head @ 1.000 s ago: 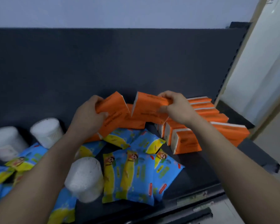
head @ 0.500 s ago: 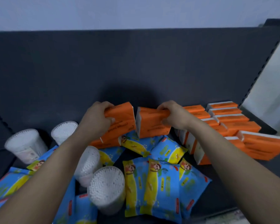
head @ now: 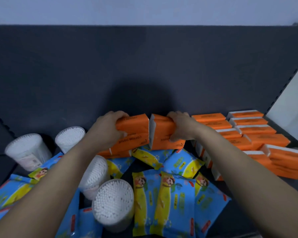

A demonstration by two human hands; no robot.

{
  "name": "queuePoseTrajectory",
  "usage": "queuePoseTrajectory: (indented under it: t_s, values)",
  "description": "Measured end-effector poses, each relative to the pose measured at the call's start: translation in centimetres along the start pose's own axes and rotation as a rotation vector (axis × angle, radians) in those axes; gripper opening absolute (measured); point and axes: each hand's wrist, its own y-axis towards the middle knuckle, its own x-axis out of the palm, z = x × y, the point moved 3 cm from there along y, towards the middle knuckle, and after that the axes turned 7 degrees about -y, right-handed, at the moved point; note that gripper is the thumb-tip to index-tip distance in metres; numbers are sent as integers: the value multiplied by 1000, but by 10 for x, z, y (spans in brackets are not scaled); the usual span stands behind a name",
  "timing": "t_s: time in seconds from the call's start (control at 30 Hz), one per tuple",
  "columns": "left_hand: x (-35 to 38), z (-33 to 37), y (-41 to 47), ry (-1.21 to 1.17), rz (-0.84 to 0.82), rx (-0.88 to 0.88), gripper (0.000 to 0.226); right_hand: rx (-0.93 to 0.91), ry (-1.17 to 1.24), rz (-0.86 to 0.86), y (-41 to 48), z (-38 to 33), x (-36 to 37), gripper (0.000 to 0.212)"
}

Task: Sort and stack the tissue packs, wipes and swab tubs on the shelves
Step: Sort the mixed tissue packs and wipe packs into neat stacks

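While both hands were engaged, I logged the shelf (head: 2, 162) stock as follows.

1. Tissue packs, orange, two in hand. They sat at twelve o'clock on the shelf, close against the dark back panel (head: 144, 69), end to end and almost meeting. My left hand (head: 108, 127) was clenched over the top of the left pack (head: 136, 126), thumb on its printed front. My right hand (head: 181, 126) grasped the right pack (head: 163, 136) the same way. These were rectangular blocks in smooth film with white ends. I judged them light, soft and easily dented, and the film possibly slick. The best hold seemed to be across the short width from above, with modest squeeze.

2. Tissue packs, orange, ranked (head: 258, 140). These stood at three o'clock in close rows, mostly on edge, white ends showing. One more pack (head: 115, 152) lay under the left pack.

3. Wipes sachets (head: 175, 200), blue and yellow, cartoon print. They lay flat and overlapped from six round to eight o'clock. The glossy film looked limp, and I judged they would sag if lifted by a corner, so I would pinch them mid-body.

4. Swab tubs, round, clear-walled, packed with white cotton tips. Two (head: 27, 150) (head: 70, 136) stood at nine o'clock and two more (head: 95, 172) (head: 113, 203) leaned at seven o'clock among the sachets. They seemed rigid, smooth and light, and likely to roll. I would grip one round the wall.
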Motion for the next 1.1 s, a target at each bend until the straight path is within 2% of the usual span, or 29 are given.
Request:
queuePoseTrajectory:
  t_s: [0.07, 0.33, 0.47, 0.57, 0.73, 0.8, 0.87, 0.9, 0.97, 1.03, 1.1]
  values:
    - [3, 1, -1, 9, 4, -20, 50, -31, -9, 20, 0, 2, -2, 80]
    - [-5, 2, -2, 103, 137, -105, 49, -155, 199, 84, 1, 4, -33, 80]
    - [-5, -8, 3, 115, 104, -189, 48, -193, 205, -6, 1, 2, -37, 72]
    - [-9, -19, 6, 177, 147, -242, 50, -192, 210, -39, 3, 1, -35, 68]
    - [-14, -28, 8, 309, 281, -230, 55, -181, 212, -50, 7, 2, -38, 72]
    - [-14, -19, 7, 382, 358, -232, 48, -177, 211, -56, 8, 4, -38, 73]
    - [-9, 0, 8, 466, 393, -119, 36, -166, 207, -70, 7, 7, -39, 73]
    - [-3, 10, 9, 447, 365, -24, 32, -161, 199, -75, 7, 8, -39, 74]
    - [12, 25, 12, 261, 178, 131, 29, -157, 174, -72, 7, 12, -39, 74]
    - [32, 31, 16, 176, -114, 143, 37, -145, 151, -57, 5, 16, -40, 74]
    - [49, 29, 20, 239, -346, 78, 54, -118, 129, -50, 2, 23, -40, 74]
